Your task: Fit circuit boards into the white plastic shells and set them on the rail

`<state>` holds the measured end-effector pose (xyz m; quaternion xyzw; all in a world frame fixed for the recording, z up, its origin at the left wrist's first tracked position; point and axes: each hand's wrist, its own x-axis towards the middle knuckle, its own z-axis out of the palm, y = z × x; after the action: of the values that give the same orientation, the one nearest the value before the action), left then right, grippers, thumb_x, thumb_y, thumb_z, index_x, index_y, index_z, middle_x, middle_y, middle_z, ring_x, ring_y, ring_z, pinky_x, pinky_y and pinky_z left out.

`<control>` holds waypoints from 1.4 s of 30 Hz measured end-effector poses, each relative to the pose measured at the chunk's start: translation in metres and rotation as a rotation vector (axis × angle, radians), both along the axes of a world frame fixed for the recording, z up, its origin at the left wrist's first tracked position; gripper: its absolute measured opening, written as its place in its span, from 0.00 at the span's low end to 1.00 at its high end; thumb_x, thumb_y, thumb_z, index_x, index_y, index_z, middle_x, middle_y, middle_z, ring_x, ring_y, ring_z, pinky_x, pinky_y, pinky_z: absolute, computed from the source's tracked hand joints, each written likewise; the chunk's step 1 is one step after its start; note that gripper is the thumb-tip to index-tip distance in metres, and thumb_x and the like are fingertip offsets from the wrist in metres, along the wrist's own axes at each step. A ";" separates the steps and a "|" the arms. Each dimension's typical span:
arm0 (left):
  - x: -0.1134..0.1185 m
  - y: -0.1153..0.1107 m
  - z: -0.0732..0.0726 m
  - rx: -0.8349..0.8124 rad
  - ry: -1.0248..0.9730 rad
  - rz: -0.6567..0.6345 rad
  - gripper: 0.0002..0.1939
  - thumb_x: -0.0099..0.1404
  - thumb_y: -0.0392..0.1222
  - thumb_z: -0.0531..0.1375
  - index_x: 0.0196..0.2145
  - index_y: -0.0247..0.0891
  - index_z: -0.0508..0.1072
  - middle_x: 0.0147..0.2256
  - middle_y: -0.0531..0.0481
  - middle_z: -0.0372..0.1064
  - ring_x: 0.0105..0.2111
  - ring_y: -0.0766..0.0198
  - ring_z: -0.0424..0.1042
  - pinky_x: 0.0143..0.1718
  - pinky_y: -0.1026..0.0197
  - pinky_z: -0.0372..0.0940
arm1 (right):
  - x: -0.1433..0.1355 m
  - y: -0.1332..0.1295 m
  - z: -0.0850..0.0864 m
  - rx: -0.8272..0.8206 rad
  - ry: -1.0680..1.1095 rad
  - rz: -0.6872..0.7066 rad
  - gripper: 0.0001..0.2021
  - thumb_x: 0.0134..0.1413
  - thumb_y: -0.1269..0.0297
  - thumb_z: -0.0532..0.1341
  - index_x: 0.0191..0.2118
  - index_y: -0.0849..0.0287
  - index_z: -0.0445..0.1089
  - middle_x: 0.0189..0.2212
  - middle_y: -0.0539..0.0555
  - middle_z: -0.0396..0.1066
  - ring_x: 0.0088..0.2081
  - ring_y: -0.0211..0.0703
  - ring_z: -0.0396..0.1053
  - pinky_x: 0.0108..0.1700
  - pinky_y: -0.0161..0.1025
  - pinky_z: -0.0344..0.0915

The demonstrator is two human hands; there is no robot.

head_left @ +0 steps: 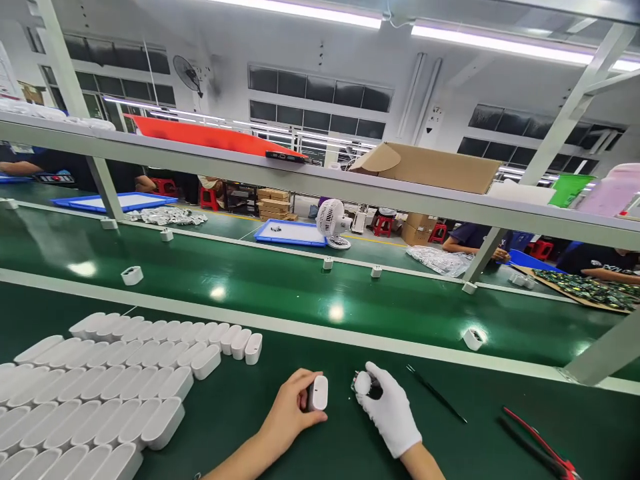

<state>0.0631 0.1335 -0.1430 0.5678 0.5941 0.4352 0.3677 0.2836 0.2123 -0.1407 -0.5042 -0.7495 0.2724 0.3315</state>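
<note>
My bare left hand (290, 408) grips a white oval plastic housing (320, 393) between thumb and fingers, its end with a small slot turned up. To its right, my white-gloved right hand (391, 415) pinches a small round assembly (363, 383), white on its face with dark parts and bits of wire at its edge. The two pieces are apart, above the green worktop. Black tweezers (437, 395) lie just right of my gloved hand. Farther right are red-and-black-handled pliers (541, 441). Rows of white oval housings (95, 383) cover the worktop at left.
A green conveyor belt (280, 287) runs beyond a pale rail, carrying scattered white housings (473, 339). An overhead shelf (240, 167) holds an open cardboard box (430, 167) and an orange-red sheet. Across the belt stand a white fan (332, 220), blue trays and co-workers at right and left.
</note>
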 end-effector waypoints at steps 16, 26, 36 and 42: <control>0.006 -0.012 0.010 0.072 0.169 -0.116 0.29 0.48 0.33 0.67 0.49 0.50 0.72 0.42 0.50 0.61 0.30 0.67 0.57 0.32 0.64 0.57 | -0.023 -0.045 0.002 0.573 0.081 0.287 0.16 0.50 0.72 0.60 0.46 0.56 0.69 0.42 0.57 0.72 0.42 0.41 0.73 0.45 0.31 0.71; 0.005 -0.011 0.006 0.085 0.205 -0.087 0.26 0.51 0.34 0.65 0.49 0.50 0.72 0.43 0.50 0.60 0.32 0.65 0.60 0.33 0.63 0.58 | -0.027 -0.050 0.002 0.644 -0.061 0.216 0.12 0.56 0.67 0.55 0.45 0.55 0.70 0.41 0.56 0.73 0.40 0.40 0.74 0.42 0.30 0.71; 0.006 -0.011 0.010 0.080 0.229 -0.090 0.32 0.47 0.26 0.61 0.49 0.50 0.72 0.43 0.50 0.61 0.31 0.66 0.59 0.33 0.63 0.59 | -0.032 -0.060 -0.002 0.669 -0.117 0.139 0.15 0.53 0.69 0.54 0.45 0.54 0.72 0.41 0.57 0.73 0.38 0.43 0.75 0.39 0.32 0.73; 0.005 -0.012 0.009 0.077 0.211 -0.108 0.29 0.48 0.28 0.62 0.48 0.49 0.73 0.42 0.51 0.61 0.32 0.65 0.60 0.32 0.64 0.59 | -0.037 -0.062 -0.002 0.600 -0.132 0.150 0.16 0.53 0.69 0.54 0.47 0.53 0.70 0.43 0.56 0.73 0.40 0.43 0.74 0.39 0.33 0.73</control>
<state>0.0686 0.1214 -0.1336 0.6553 0.5810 0.3750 0.3040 0.2469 0.1505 -0.1431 -0.3437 -0.8513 0.0296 0.3952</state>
